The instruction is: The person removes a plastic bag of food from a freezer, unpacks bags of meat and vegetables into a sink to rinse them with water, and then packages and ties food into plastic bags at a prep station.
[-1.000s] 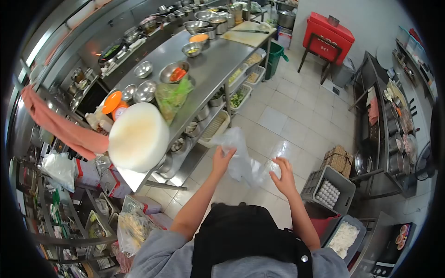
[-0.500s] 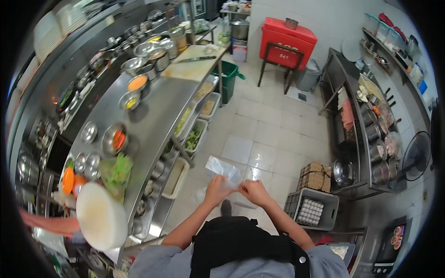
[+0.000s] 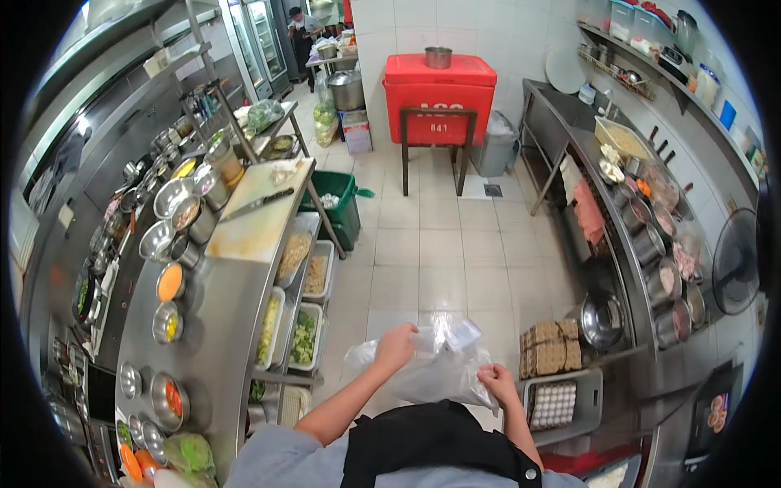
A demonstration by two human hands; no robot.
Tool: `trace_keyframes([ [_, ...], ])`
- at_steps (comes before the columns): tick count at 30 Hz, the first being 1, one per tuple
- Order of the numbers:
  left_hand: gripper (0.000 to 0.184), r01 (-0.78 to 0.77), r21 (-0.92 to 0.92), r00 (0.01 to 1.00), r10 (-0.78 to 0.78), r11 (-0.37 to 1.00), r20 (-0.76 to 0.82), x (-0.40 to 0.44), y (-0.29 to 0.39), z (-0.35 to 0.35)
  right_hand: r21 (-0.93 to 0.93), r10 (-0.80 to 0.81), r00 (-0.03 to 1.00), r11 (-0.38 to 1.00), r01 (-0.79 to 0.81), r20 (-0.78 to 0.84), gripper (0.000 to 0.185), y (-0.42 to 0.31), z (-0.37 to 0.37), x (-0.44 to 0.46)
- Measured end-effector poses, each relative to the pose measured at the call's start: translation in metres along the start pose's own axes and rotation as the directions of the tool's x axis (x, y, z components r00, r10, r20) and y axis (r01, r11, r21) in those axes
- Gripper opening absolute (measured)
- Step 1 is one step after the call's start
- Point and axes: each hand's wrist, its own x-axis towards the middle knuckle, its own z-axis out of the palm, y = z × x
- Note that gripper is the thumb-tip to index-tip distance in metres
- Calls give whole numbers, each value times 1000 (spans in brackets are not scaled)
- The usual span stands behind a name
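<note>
A clear plastic bag [image 3: 447,372] hangs stretched between my two hands, in front of my black apron. My left hand [image 3: 396,348] is closed on its upper left part, with some of the film trailing out to the left. At the bag's right edge, my right hand [image 3: 497,382] pinches the film. A whitish-blue patch shows near the top of the bag; I cannot make out whether it is a label or something inside.
To the left runs a steel counter [image 3: 215,325] with bowls, a cutting board [image 3: 264,207] and a knife [image 3: 259,203]. A green bin [image 3: 338,213] stands beyond it. A red cooler [image 3: 439,93] is ahead. Right are a crate [image 3: 590,407] with eggs and a steel table [image 3: 643,325].
My view has swung left and up towards the cooler. My hands have moved apart, and the bag is spread wider between them. A person at the far back has come into view.
</note>
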Motion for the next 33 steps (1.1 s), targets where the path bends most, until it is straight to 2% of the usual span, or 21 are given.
trace_keyframes([
  [1, 26, 0, 7, 1000, 0, 1000, -7, 21, -4, -5, 3, -7, 1000, 1000, 7, 6, 23, -12, -1, 28],
  [3, 36, -88, 282, 935, 176, 955, -306, 47, -9, -17, 40, -17, 999, 999, 19, -32, 23, -42, -2, 79],
  [5, 35, -138, 303, 916, 238, 943, -322, 85, -30, -24, 70, -25, 1000, 997, 24, 17, 26, -88, 5, 136],
  [7, 35, -187, 330, 904, 294, 925, -311, 109, -48, -34, 3, -145, 989, 989, 145, 32, 28, -112, 24, 194],
  [8, 31, -25, 8, 986, 26, 1000, -165, 118, -47, -43, -14, -204, 976, 979, 206, 81, 30, -126, 37, 221],
  [9, 28, 198, -289, 980, -191, 937, 54, 128, -47, -46, -34, -264, 956, 962, 271, 131, 32, -140, 51, 248],
  [10, 28, 211, -297, 977, -206, 931, 48, 137, -52, -47, -109, -302, 928, 937, 331, 219, 33, -162, 75, 267],
  [12, 23, 402, -654, 912, -348, 641, 219, 174, -73, -48, -234, -338, 857, 863, 447, 389, 35, -198, 127, 321],
  [15, 28, 300, -815, 894, -444, 496, 58, 218, -109, -20, -240, -264, 696, 809, 537, 668, 42, -239, 177, 345],
  [16, 28, 304, -811, 897, -436, 499, 67, 235, -119, -21, -240, -266, 704, 813, 531, 658, 42, -242, 192, 351],
  [18, 25, 344, -816, 860, -504, 464, 76, 285, -134, -31, -20, -551, 512, 668, 744, 660, 43, -248, 209, 372],
  [19, 25, 350, -809, 871, -482, 472, 96, 307, -139, -38, -32, -557, 535, 674, 738, 635, 43, -255, 210, 390],
  [21, 22, 341, -826, 909, -380, 449, 169, 358, -152, -53, -174, -234, 784, 901, 397, 575, 37, -263, 208, 429],
  [22, 22, 351, -816, 917, -344, 460, 200, 387, -155, -59, -335, -187, 848, 860, 385, 495, 26, -300, 193, 437],
  [24, 14, 397, -775, 915, -271, 491, 298, 439, -152, -64, -137, -74, 939, 982, 127, 336, 24, -283, 170, 495],
  [25, 14, 422, -759, 906, -258, 496, 336, 461, -150, -64, 97, 11, 970, 995, -36, 242, 23, -290, 152, 506],
  [26, 13, 425, -847, 895, -287, 320, 341, 490, -148, -63, 341, 105, 980, 927, -158, 167, 22, -300, 132, 517],
  [27, 14, 401, -906, 884, -315, 137, 344, 521, -147, -61, 524, 160, 980, 829, -198, 117, 22, -297, 112, 530],
  [28, 14, 414, -897, 886, -294, 154, 359, 550, -149, -57, 687, 214, 974, 696, -208, 78, 23, -294, 90, 544],
  [30, 19, 462, -858, 803, -304, -225, 512, 607, -151, -46, 836, 321, 947, 512, -198, 27, 25, -271, 49, 570],
  [33, 24, 518, -802, 774, -237, -298, 588, 671, -122, -43, 791, 307, 951, 576, -204, 22, 35, -244, 18, 593],
])
